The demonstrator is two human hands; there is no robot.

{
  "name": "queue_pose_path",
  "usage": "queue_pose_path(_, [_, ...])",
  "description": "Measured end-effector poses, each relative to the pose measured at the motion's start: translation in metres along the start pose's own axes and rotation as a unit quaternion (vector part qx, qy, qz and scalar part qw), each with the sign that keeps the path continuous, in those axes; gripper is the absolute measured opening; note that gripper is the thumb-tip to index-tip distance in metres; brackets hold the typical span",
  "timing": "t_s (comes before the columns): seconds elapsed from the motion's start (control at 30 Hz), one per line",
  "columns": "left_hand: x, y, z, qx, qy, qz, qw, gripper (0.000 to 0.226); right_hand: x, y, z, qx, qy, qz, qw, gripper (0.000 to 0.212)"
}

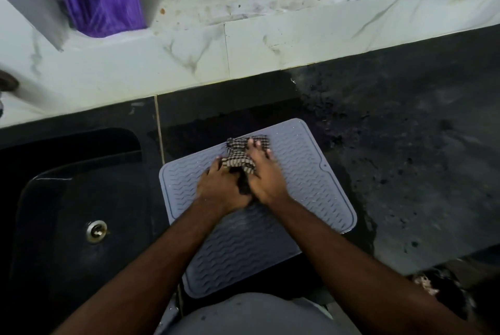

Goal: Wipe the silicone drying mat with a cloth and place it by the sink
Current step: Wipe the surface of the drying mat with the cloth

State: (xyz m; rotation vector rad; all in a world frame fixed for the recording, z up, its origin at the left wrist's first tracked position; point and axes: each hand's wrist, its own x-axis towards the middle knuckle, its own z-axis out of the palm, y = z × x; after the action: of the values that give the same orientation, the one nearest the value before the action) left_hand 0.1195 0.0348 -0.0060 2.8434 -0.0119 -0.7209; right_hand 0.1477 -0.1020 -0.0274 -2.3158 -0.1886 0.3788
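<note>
Both hands press a checked cloth (244, 156) onto the grey silicone mat (305, 188) — the left hand (223, 190) bunching its near end with curled fingers, the right hand (263, 175) laid over it with fingers stretched forward. That mat lies flat on the dark desk (405, 145), just beside the black sink (81, 199) — its near edge overhanging slightly.

A home kitchen: a black sink (67, 199) with a metal drain (96, 231) is set into the left end of a dark speckled stone countertop (405, 131). A grey ribbed silicone drying mat (297, 172) lies on the counter just beside the sink. Behind the counter's far edge runs a stained, marble-patterned tile ledge (270, 45), with purple fabric (102, 4) hanging above it.
</note>
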Motion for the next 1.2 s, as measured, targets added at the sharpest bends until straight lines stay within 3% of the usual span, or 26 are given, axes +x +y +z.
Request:
queue_pose_path(0.1, [-0.002,-0.006,0.000,-0.022,0.010,-0.003,1.000,0.091,0.000,-0.015,0.001,0.158,-0.043,0.041,0.986,0.051])
queue_pose_path(0.17, [-0.005,-0.010,-0.003,-0.049,0.019,0.007,0.999,0.094,0.000,-0.020,-0.009,0.328,-0.031,0.095,0.939,0.037])
queue_pose_path(0.23, [-0.008,-0.011,-0.007,-0.066,0.034,0.015,0.997,0.101,-0.002,-0.025,-0.025,0.391,0.009,0.082,0.917,0.029])
queue_pose_path(0.4, [-0.006,-0.007,-0.008,-0.045,0.045,0.031,0.997,0.085,-0.009,-0.011,-0.063,0.310,0.171,-0.006,0.935,0.022])
queue_pose_path(0.5, [-0.003,-0.005,-0.002,-0.016,0.023,0.032,0.999,0.081,0.000,0.026,-0.073,0.055,0.191,-0.003,0.980,0.030])
queue_pose_path(0.57, [-0.002,-0.004,0.001,0.003,0.026,0.028,0.999,0.084,0.003,0.045,-0.069,-0.113,0.173,0.017,0.978,0.046])
queue_pose_path(0.6, [0.000,-0.003,0.001,0.003,0.028,0.026,0.999,0.085,0.004,0.053,-0.064,-0.147,0.168,0.018,0.975,0.051])
queue_pose_path(0.83, [0.006,0.002,-0.005,0.030,0.008,0.019,0.999,0.086,0.011,0.035,-0.046,-0.136,0.145,-0.008,0.980,0.044])
queue_pose_path(1.07, [0.009,0.008,-0.009,0.003,0.027,0.001,1.000,0.076,0.007,0.014,-0.032,-0.089,-0.002,-0.083,0.993,0.043])
queue_pose_path(1.2, [0.007,0.005,-0.004,-0.028,0.045,-0.005,0.999,0.086,-0.001,0.022,-0.030,-0.115,0.008,-0.136,0.984,0.047])
